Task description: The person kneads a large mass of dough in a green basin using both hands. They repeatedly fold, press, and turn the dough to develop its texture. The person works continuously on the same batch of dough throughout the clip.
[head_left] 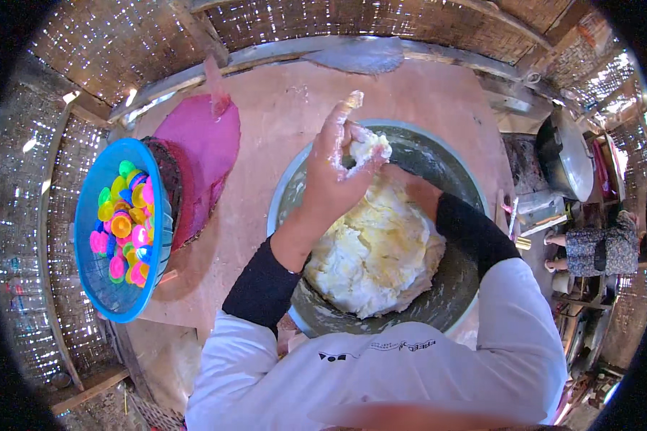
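Left grip [349, 140]: raised, smeared; cannot tell if clenched.
Right grip [415, 189]: at far edge of dough [374, 258], state hidden.
Basin [459, 298]: room rightward.

We are seeing a flat, pinkish-brown wooden surface [438, 93], which is carrying a wide, round grey basin [449, 161] and, left of it, a flat magenta sheet [208, 136].

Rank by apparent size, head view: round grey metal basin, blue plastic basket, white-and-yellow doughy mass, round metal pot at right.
Largest to smallest:
1. Basin
2. Doughy mass and basket: too alike to rank
3. Pot; it stands farther off, so true size is unsure
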A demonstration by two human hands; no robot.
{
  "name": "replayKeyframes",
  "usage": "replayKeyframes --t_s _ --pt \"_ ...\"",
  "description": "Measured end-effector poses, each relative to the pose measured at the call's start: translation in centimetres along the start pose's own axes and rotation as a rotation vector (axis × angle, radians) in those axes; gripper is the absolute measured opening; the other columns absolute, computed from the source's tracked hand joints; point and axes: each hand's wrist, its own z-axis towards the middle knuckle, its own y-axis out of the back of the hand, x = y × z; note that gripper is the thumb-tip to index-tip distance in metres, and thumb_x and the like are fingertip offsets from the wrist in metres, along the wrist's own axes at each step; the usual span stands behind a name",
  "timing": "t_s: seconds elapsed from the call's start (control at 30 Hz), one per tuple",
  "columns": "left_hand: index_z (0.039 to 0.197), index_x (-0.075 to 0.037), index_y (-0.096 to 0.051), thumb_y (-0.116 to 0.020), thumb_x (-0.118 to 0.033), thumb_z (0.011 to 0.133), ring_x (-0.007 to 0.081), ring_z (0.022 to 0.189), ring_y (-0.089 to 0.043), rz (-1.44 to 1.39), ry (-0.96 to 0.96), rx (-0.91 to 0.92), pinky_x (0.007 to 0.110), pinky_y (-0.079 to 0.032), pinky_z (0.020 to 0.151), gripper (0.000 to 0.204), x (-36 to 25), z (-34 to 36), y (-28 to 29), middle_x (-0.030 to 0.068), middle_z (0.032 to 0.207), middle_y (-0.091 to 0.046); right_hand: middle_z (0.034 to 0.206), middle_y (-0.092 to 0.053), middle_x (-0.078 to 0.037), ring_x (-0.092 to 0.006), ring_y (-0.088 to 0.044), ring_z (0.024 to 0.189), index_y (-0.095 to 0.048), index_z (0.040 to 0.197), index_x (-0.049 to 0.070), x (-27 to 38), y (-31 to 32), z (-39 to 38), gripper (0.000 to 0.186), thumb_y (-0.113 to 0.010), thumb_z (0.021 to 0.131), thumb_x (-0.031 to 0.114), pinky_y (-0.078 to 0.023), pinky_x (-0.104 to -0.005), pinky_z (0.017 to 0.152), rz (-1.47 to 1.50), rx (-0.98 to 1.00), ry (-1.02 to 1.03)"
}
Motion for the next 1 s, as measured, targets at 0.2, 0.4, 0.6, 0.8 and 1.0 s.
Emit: replayKeyframes --t_s 0.2,0.4,0.6,0.8,1.0 --pt "0.124 -0.005 -0.036 -0.067 -0.009 0.067 0.0179 0.065 -0.051 0.126 -0.036 0.121 0.028 -0.041 0.06 0.065 1.2 -0.4 -0.4 0.0057 0.071 -0.052 0.088 -0.06 -0.012 -0.0211 -0.057 0.08 -0.06 0.09 0.003 -1.6 1.6 4.0 0.023 -0.052 0.077 0.019 -0.045 -0.0332 0.072 -0.517 0.075 -0.091" --pt "0.122 -0.007 -0.041 -0.071 -0.024 0.064 0.0248 0.066 -0.053 0.38 -0.094 0.233 0.035 -0.041 0.065 0.067 2.2 -1.0 0.4 0.0061 0.072 -0.055 0.091 -0.06 -0.013 -0.0247 -0.056 0.083 -0.061 0.089 0.004 -7.6 -1.4 9.5 0.024 -0.055 0.073 0.021 -0.044 -0.0371 0.075 -1.52 0.219 -0.067" --pt "0.124 -0.005 -0.038 -0.073 -0.016 0.064 0.015 0.062 -0.051 0.409 -0.079 0.319 0.028 -0.042 0.061 0.07 3.2 -1.6 0.9 0.0049 0.071 -0.054 0.094 -0.059 -0.013 -0.0283 -0.056 0.086 -0.062 0.089 0.006 -12.0 -11.5 3.5 0.026 -0.059 0.069 0.023 -0.042 -0.0411 0.078 -2.056 0.707 -0.009" --pt "0.122 -0.005 -0.039 -0.072 -0.014 0.065 0.0138 0.061 -0.05 0.333 -0.018 0.342 0.027 -0.041 0.058 0.067 2.9 -1.9 1.5 0.0041 0.067 -0.053 0.087 -0.062 -0.01 -0.0314 -0.057 0.084 -0.063 0.083 0.01 -9.7 -12.5 -9.6 0.027 -0.062 0.062 0.027 -0.046 -0.042 0.071 -2.118 0.798 0.238" --pt "0.121 -0.005 -0.04 -0.069 -0.009 0.067 0.0134 0.061 -0.05 0.348 -0.002 0.349 0.027 -0.041 0.058 0.061 1.2 -2.5 1.3 0.004 0.067 -0.052 0.092 -0.06 -0.009 -0.031 -0.057 0.085 -0.059 0.094 0.011 -7.1 -6.3 -13.2 0.036 -0.064 0.064 0.03 -0.047 -0.0417 0.072 -1.981 0.222 0.158"
